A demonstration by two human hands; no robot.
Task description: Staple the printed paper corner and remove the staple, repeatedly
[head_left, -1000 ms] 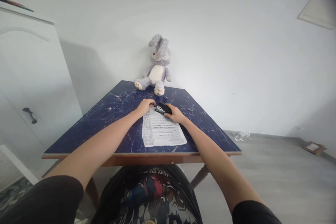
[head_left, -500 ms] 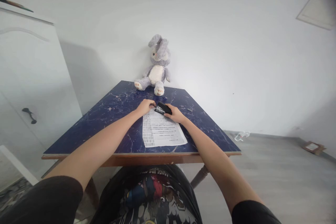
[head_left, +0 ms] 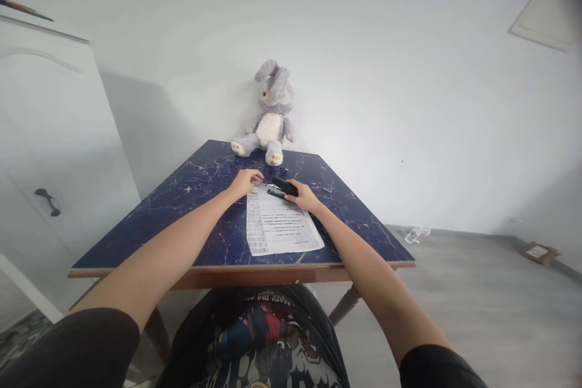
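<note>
Fingers of right hand grasp stapler; left hand, grip unclear
Stapler hides some paper; blue table; pale wall

Home room | plush rabbit on marbled table | white cabinet

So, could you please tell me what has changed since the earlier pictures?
The left hand has drawn a little left, away from the open black stapler; I cannot tell whether it let anything go. The right hand still holds the stapler, and the printed white paper and grey plush rabbit stayed put.
</note>
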